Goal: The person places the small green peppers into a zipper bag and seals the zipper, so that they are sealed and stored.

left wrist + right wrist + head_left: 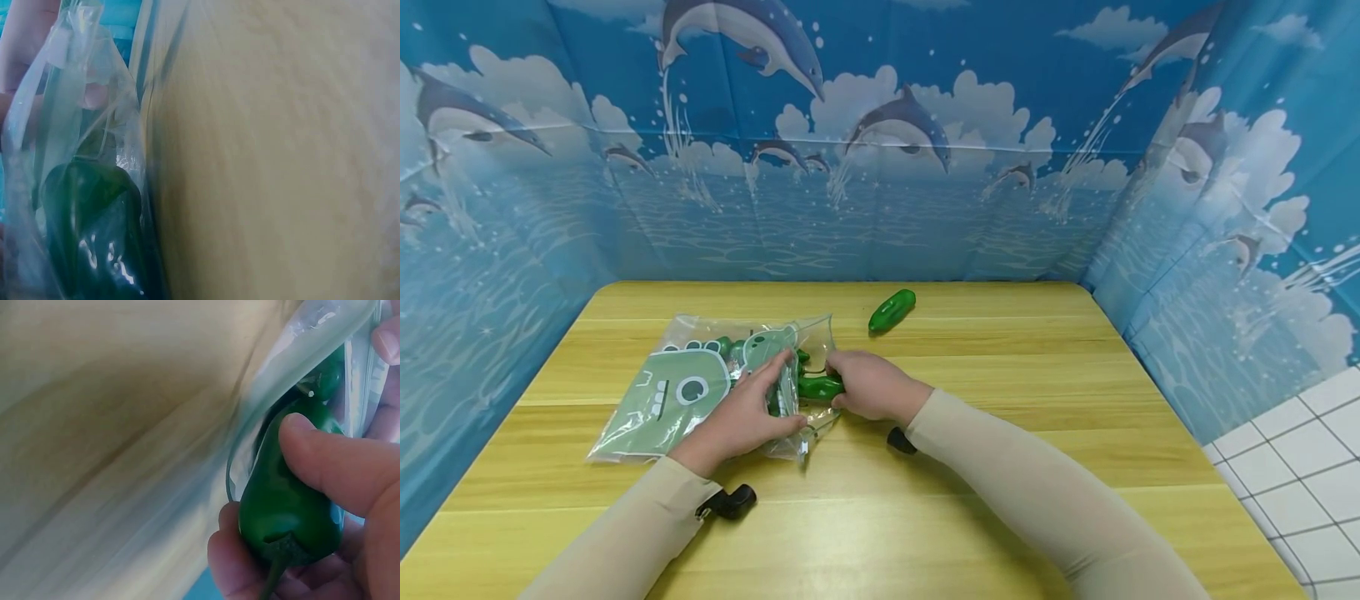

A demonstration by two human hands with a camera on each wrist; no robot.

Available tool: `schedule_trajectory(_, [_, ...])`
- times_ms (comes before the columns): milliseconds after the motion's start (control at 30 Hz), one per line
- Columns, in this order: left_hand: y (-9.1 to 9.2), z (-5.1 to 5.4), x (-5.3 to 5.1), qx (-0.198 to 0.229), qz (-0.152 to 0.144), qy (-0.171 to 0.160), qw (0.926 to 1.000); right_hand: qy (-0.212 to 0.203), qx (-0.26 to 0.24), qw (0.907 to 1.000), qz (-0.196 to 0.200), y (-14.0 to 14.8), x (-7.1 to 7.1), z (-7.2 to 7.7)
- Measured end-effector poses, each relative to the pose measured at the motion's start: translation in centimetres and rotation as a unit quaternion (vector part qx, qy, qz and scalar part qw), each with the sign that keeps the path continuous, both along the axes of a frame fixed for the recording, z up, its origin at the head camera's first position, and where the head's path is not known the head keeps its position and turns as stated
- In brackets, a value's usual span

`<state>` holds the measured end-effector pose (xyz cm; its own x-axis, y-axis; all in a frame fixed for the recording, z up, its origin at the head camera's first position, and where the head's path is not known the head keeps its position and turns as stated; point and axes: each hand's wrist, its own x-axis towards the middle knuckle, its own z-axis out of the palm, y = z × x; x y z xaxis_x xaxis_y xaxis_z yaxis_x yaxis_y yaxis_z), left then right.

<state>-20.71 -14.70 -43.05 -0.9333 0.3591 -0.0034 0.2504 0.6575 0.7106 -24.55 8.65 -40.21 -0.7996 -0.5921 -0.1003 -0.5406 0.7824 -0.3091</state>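
Note:
A clear zip bag with a green cartoon dinosaur print lies left of centre, several green items inside. My left hand grips it near its mouth, the thumb low and the fingers higher on the plastic. At the opening, my right hand holds a glossy green pepper between thumb and fingers. The stem end points out toward the palm, and the far end is within the bag's mouth. Deeper in, another green pepper with a short stem shows. Through the plastic, the left wrist view shows a dark green pepper.
A long green vegetable, its kind hard to tell, lies on the wooden table beyond my right hand. A dolphin-print curtain encloses the back and sides. White tiles show at the right.

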Motion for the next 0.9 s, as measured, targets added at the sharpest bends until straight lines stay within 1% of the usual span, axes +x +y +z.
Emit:
schedule_trajectory(467, [0.01,0.13,0.04,0.002,-0.003,-0.004,1.0000,0.038,0.042,0.9981,-0.024,-0.57,0.05,-0.12])
schedule_trajectory(767, [0.01,0.11,0.00,0.002,-0.004,-0.004,1.0000,0.024,0.034,0.9987,-0.030,-0.73,0.02,-0.21])
schedule_trajectory(900, [0.01,0.15,-0.01,0.000,-0.004,-0.004,1.0000,0.024,0.033,0.9987,-0.030,-0.90,-0.05,-0.30])
